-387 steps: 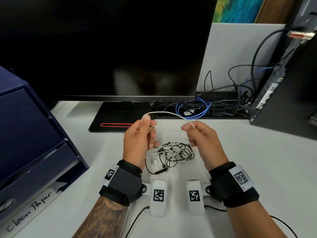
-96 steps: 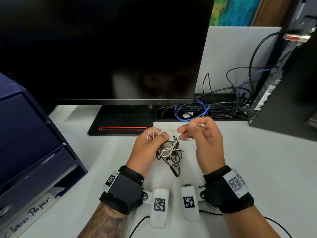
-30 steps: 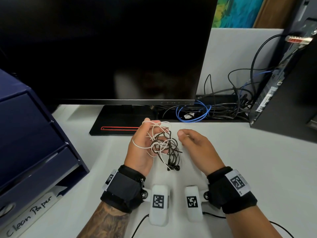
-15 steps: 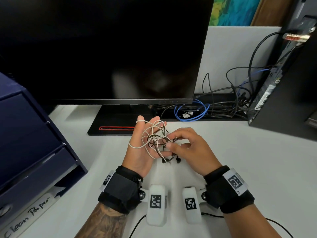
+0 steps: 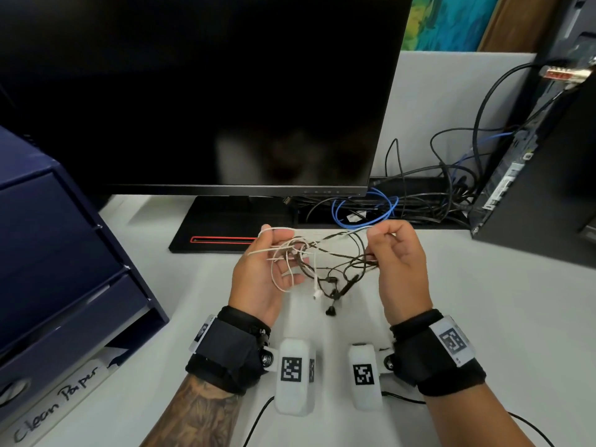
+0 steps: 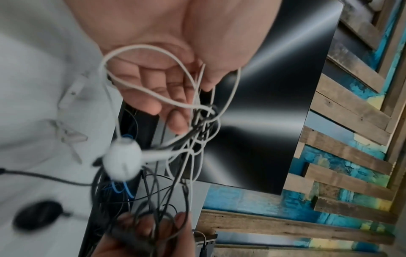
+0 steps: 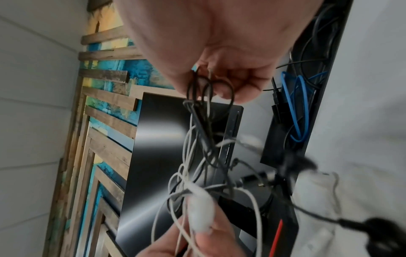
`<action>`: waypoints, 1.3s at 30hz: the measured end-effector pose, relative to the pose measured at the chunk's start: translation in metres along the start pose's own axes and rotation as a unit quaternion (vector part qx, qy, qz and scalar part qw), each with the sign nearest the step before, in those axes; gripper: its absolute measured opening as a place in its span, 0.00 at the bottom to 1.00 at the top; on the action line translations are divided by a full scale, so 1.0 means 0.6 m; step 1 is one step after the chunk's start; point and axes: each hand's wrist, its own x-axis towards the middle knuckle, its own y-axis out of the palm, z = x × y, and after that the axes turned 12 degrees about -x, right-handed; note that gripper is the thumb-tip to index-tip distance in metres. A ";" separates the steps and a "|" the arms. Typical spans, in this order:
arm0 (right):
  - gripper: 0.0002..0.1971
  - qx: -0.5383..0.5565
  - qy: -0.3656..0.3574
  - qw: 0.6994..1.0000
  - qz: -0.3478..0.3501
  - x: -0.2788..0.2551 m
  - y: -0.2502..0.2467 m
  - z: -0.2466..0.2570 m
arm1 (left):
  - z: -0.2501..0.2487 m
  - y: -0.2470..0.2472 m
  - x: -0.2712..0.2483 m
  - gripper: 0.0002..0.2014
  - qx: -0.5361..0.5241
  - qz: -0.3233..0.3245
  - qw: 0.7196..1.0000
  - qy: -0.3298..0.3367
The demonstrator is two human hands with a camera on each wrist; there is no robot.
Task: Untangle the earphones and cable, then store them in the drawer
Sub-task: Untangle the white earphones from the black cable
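Observation:
A white cord (image 5: 283, 256) and black earphones (image 5: 342, 262) hang tangled together above the white desk (image 5: 483, 317). My left hand (image 5: 280, 253), palm up, holds the white loops draped over its fingers and thumb. My right hand (image 5: 377, 245) pinches several black strands, stretched out from the knot (image 5: 301, 248). Black earbuds (image 5: 330, 309) and a white end piece (image 5: 316, 293) dangle below. In the left wrist view the white loops (image 6: 142, 73) cross my palm and a white bud (image 6: 121, 160) hangs blurred. In the right wrist view my fingers (image 7: 230, 83) pinch black strands (image 7: 204, 90).
A dark blue drawer unit (image 5: 48, 253) stands at the left, its drawers closed. Right behind my hands are a black monitor (image 5: 209, 91) and its stand (image 5: 225, 230). Loose cables (image 5: 364, 211) and a PC tower (image 5: 548, 188) sit at the back right.
My hands have drawn apart. The right hand has pulled black strands to the right, so the bunched tangle is now spread out between both hands.

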 end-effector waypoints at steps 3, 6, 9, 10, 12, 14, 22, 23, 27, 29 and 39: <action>0.08 -0.012 0.008 0.999 -0.046 0.001 -0.004 0.002 | -0.001 -0.003 0.001 0.10 0.025 -0.028 0.999 0.012; 0.08 -0.002 0.030 0.998 -0.062 0.000 -0.005 0.007 | 0.001 -0.003 0.001 0.10 0.056 -0.030 0.998 0.001; 0.07 0.048 0.054 0.996 -0.055 0.001 -0.006 0.010 | 0.007 -0.002 0.002 0.15 0.098 0.002 0.995 0.001; 0.07 0.062 0.057 0.995 -0.049 0.002 -0.006 0.011 | 0.009 -0.002 0.002 0.18 0.110 0.008 0.994 0.003; 0.06 0.065 0.052 0.996 -0.035 0.001 -0.006 0.014 | 0.011 0.000 -0.001 0.23 0.133 0.017 0.991 0.005; 0.05 0.056 0.045 0.997 -0.018 -0.003 -0.005 0.017 | 0.013 0.002 -0.003 0.24 0.144 0.020 0.989 0.011; 0.02 0.058 0.017 0.993 0.097 -0.015 0.005 0.024 | 0.017 0.007 -0.010 0.11 0.216 0.082 0.972 0.050; 0.04 0.064 0.016 0.991 0.113 -0.017 0.006 0.024 | 0.018 0.007 -0.010 0.12 0.228 0.099 0.968 0.043; 0.10 0.038 -0.003 0.987 0.158 -0.022 0.010 0.020 | 0.029 0.005 -0.008 0.16 0.273 0.136 0.952 0.032; 0.11 0.018 -0.006 0.986 0.164 -0.024 0.011 0.018 | 0.031 0.004 -0.009 0.09 0.285 0.138 0.948 0.041; 0.12 0.067 0.070 0.995 -0.002 -0.002 0.003 0.007 | 0.024 -0.004 0.002 0.08 0.202 0.044 0.976 0.073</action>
